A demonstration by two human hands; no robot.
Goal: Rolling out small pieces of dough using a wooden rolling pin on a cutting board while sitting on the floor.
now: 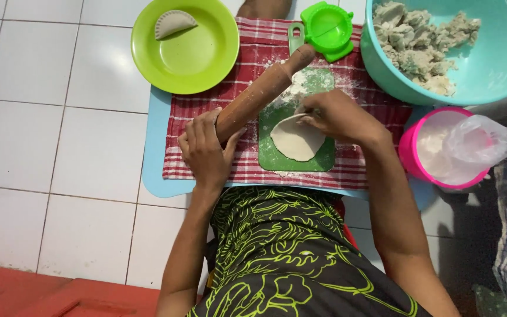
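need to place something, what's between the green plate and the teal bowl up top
In the head view, between the round green plastic plate and the big teal plastic bowl lie the wooden rolling pin's tip and a green hinged dumpling press, on red checked cloth.

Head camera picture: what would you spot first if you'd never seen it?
The wooden rolling pin, gripped by the left hand, slants over a green cutting board. The right hand touches a flat dough round there. A bright green plate at top left holds one folded dumpling.
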